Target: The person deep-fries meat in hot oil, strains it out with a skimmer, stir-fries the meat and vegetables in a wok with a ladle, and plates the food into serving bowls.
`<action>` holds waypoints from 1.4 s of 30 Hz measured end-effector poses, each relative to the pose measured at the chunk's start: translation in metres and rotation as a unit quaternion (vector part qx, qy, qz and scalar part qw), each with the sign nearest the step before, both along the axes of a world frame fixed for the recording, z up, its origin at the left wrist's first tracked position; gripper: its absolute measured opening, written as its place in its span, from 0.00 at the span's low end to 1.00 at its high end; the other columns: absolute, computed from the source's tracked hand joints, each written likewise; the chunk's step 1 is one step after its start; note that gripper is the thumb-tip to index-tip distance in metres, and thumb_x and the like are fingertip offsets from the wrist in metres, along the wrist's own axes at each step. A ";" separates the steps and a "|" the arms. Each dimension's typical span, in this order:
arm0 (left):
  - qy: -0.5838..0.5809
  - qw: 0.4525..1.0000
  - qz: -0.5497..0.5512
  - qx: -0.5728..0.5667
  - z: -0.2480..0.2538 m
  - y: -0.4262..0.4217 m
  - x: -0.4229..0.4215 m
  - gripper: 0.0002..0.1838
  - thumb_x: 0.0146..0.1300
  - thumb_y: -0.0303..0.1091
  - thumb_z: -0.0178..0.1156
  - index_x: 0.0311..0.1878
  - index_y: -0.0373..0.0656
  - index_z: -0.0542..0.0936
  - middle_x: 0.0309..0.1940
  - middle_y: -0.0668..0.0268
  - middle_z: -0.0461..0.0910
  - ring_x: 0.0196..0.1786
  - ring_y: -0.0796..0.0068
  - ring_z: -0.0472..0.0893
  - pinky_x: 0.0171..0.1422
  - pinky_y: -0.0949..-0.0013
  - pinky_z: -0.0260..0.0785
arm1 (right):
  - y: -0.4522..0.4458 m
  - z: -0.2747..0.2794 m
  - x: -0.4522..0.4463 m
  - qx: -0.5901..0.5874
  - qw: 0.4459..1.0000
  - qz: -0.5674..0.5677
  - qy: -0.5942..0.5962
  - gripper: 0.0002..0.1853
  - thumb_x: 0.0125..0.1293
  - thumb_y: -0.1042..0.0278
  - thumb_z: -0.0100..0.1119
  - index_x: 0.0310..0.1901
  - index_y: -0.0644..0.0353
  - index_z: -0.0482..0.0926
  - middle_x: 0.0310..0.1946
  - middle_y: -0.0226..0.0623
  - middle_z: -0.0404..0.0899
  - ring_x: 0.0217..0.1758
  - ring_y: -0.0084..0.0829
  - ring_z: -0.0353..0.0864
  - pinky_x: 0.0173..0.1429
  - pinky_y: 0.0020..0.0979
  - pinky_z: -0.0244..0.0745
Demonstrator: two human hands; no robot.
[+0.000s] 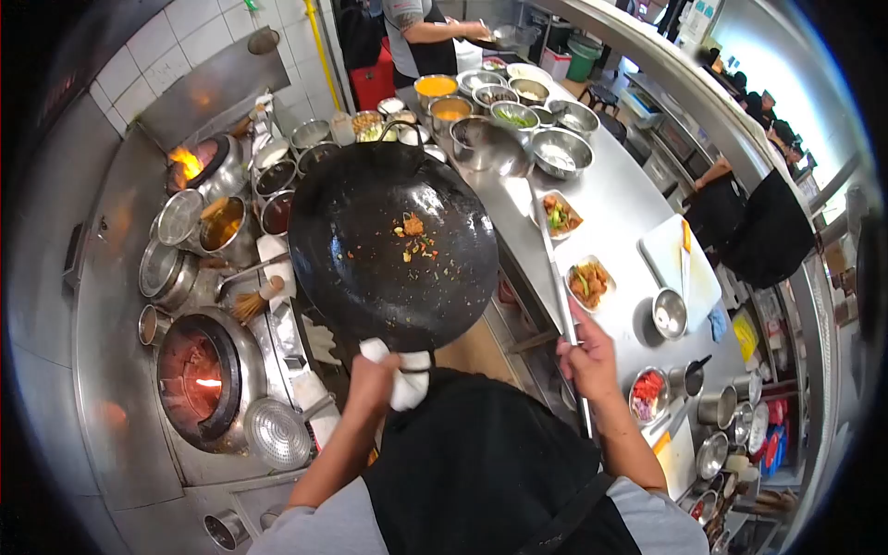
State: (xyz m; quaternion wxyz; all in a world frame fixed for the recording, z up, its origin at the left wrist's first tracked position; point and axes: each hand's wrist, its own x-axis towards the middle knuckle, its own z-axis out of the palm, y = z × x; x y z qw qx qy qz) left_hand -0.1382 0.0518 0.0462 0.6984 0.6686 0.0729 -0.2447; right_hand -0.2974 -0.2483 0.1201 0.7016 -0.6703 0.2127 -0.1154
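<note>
My left hand is closed round a folded white cloth at the near edge of a big black wok. Food scraps lie in the wok, which is lifted off the stove. My right hand grips the long metal handle of a ladle; its bowl end is beside the metal bowls at the back of the counter. Two white dishes of cooked food, one with greens and one browner, sit on the steel counter right of the handle.
At the left, one burner glows red and another shows flame. Pots and a bamboo brush stand between. A white cutting board lies right. Another person works at the back; a dark-clothed person is at the right.
</note>
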 end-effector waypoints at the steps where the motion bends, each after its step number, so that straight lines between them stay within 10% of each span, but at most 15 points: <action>1: -0.052 0.997 -0.009 0.054 0.004 -0.006 -0.009 0.12 0.54 0.25 0.60 0.42 0.31 0.81 0.37 0.60 0.84 0.39 0.68 0.84 0.44 0.63 0.76 | 0.002 -0.014 0.011 0.006 1.000 0.022 0.007 0.37 0.61 0.87 0.49 0.75 0.57 0.62 0.31 0.30 0.74 0.18 0.18 0.68 0.22 0.21 0.64; 7: 0.021 0.980 0.042 0.191 -0.060 -0.030 0.018 0.13 0.52 0.32 0.65 0.34 0.29 0.80 0.30 0.59 0.82 0.31 0.70 0.81 0.35 0.60 0.74 | 0.030 -0.083 0.058 0.310 0.928 0.173 0.115 0.32 0.66 0.81 0.51 0.72 0.59 0.61 0.31 0.39 0.74 0.17 0.22 0.68 0.20 0.25 0.65; 9: 0.136 0.985 0.087 0.059 -0.098 -0.015 0.038 0.14 0.56 0.32 0.63 0.38 0.29 0.79 0.30 0.57 0.82 0.31 0.63 0.82 0.34 0.58 0.74 | 0.028 -0.113 0.058 0.618 0.753 0.207 0.088 0.24 0.68 0.78 0.51 0.66 0.60 0.64 0.33 0.39 0.71 0.18 0.21 0.67 0.19 0.24 0.64; 13: 0.336 0.934 0.021 -0.121 -0.117 0.022 0.025 0.17 0.68 0.34 0.52 0.53 0.30 0.69 0.43 0.46 0.79 0.43 0.43 0.84 0.45 0.42 0.81 | 0.004 -0.083 0.029 0.732 0.668 0.120 0.063 0.16 0.68 0.77 0.49 0.57 0.61 0.67 0.33 0.39 0.69 0.18 0.19 0.64 0.19 0.21 0.63; 17: 0.287 0.955 0.032 -0.068 -0.109 0.033 0.006 0.15 0.64 0.30 0.49 0.51 0.31 0.69 0.44 0.48 0.79 0.44 0.44 0.84 0.47 0.42 0.81 | -0.036 -0.045 -0.024 0.650 0.757 0.067 -0.012 0.22 0.68 0.77 0.49 0.64 0.61 0.69 0.35 0.41 0.70 0.18 0.19 0.63 0.19 0.21 0.61; 21: 0.290 0.952 0.078 -0.060 -0.132 0.045 0.004 0.14 0.59 0.29 0.55 0.48 0.34 0.71 0.38 0.53 0.79 0.38 0.53 0.83 0.42 0.51 0.81 | -0.056 -0.015 -0.045 0.287 0.956 -0.043 0.031 0.31 0.64 0.81 0.52 0.71 0.57 0.65 0.31 0.42 0.75 0.14 0.21 0.66 0.16 0.23 0.61; 31: 0.252 0.962 0.017 -0.102 -0.115 0.036 0.025 0.17 0.57 0.27 0.53 0.51 0.35 0.71 0.44 0.51 0.79 0.44 0.49 0.83 0.52 0.49 0.80 | -0.082 -0.113 -0.009 -0.257 0.947 -0.162 0.104 0.35 0.60 0.83 0.54 0.73 0.60 0.65 0.26 0.34 0.75 0.16 0.23 0.72 0.21 0.27 0.66; 42: 0.264 0.954 -0.085 -0.118 -0.067 0.015 0.028 0.18 0.54 0.27 0.55 0.50 0.34 0.75 0.43 0.55 0.81 0.43 0.54 0.84 0.50 0.57 0.80 | -0.009 -0.048 -0.056 0.143 0.979 -0.108 -0.098 0.39 0.62 0.82 0.54 0.76 0.57 0.56 0.30 0.38 0.76 0.16 0.24 0.72 0.19 0.25 0.67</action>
